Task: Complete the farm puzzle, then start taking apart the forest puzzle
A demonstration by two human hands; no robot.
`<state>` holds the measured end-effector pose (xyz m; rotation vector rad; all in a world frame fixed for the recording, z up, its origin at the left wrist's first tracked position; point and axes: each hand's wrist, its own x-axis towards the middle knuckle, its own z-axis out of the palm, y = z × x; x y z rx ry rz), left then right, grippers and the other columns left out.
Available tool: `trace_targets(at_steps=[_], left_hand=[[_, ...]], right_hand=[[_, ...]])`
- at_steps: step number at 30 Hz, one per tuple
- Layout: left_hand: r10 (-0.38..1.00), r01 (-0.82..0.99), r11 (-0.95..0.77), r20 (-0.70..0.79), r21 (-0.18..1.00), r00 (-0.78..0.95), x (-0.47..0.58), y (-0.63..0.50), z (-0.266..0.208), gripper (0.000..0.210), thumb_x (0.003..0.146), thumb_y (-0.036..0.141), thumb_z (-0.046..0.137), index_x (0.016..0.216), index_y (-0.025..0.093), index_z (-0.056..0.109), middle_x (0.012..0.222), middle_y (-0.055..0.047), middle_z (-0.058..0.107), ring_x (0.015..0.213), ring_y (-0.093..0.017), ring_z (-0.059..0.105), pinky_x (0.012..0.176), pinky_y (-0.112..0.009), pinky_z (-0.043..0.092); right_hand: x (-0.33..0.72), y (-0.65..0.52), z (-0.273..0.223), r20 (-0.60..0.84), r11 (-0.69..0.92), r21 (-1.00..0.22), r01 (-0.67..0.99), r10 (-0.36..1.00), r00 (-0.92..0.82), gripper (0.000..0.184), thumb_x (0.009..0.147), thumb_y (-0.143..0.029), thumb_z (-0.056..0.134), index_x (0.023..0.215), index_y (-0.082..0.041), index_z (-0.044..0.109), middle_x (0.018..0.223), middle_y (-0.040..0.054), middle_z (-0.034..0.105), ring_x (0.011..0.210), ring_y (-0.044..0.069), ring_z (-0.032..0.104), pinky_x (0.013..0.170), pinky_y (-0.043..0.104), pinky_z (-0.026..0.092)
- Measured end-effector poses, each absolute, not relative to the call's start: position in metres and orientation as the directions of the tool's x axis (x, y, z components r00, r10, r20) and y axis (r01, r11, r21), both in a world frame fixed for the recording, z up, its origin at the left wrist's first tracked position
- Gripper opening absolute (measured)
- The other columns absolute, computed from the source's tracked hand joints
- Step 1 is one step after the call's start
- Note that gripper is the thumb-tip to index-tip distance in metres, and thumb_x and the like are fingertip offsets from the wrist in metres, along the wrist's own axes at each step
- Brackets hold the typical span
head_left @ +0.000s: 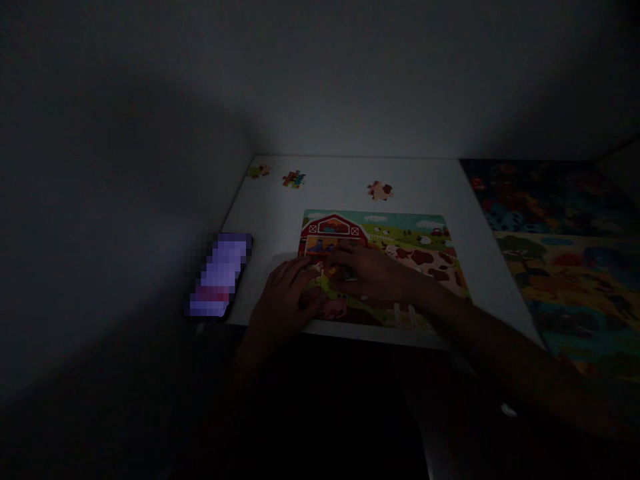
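Note:
A farm jigsaw puzzle (415, 240) lies flat on the white table, showing a red barn, a spotted cow and a pig. At its lower left, my left hand (287, 293) rests with fingers stretched and slightly apart, touching the picture and its edge. Reaching in from the right, my right hand (367, 270) lies over the puzzle just below the barn. Its fingers are bent and drawn together at the surface; the dim light and the hand itself hide what is between them.
Loose jigsaw pieces lie beyond the puzzle: a green-and-pink one (259, 171), an orange-and-blue one (294, 179) and a pink-and-brown one (380, 191). A lit phone (220, 277) sits at the table's left edge. Two picture sheets, dark (530, 193) and animal-themed (565, 287), lie right.

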<state>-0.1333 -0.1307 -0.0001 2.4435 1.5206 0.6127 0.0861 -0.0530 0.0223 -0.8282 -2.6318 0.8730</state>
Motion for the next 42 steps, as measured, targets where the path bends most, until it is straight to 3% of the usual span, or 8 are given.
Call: trace_targets(at_steps=[15,24,42], left_hand=[[0.89,0.819,-0.452,0.243,0.354,0.386,-0.1328,-0.1311,-0.0004,0.033,0.089,0.028,0.059,0.121,0.019,0.058,0.138,-0.011,0.056,0.131,-0.027,0.048,0.111,-0.047,0.039],[0.896,0.816,-0.441,0.244,0.375,0.372,-0.1324,-0.1315,-0.0007,0.033,0.089,0.027,0.058,0.121,0.02,0.058,0.138,-0.011,0.057,0.131,-0.027,0.049,0.11,-0.05,0.041],[0.877,0.81,-0.468,0.295,0.354,0.378,-0.1322,-0.1313,-0.0025,0.03,0.09,0.029,0.057,0.119,0.02,0.059,0.135,-0.011,0.059,0.129,-0.026,0.051,0.109,-0.049,0.043]], right_hand=[[0.0856,-0.0544,0.0235,0.053,0.678,-0.578,0.454,0.587,-0.808,0.039,0.089,-0.024,0.061,0.128,-0.017,0.058,0.122,0.0123,0.06,0.11,0.025,0.057,0.095,0.042,0.045],[0.0872,-0.0538,0.0186,0.073,0.658,-0.623,0.423,0.587,-0.806,0.041,0.089,-0.024,0.061,0.13,-0.022,0.058,0.122,0.0091,0.06,0.108,0.023,0.057,0.095,0.04,0.044],[0.086,-0.0528,0.0274,0.072,0.697,-0.586,0.414,0.553,-0.83,0.021,0.089,-0.021,0.059,0.109,-0.017,0.063,0.111,0.0093,0.063,0.101,0.023,0.055,0.087,0.037,0.044]])
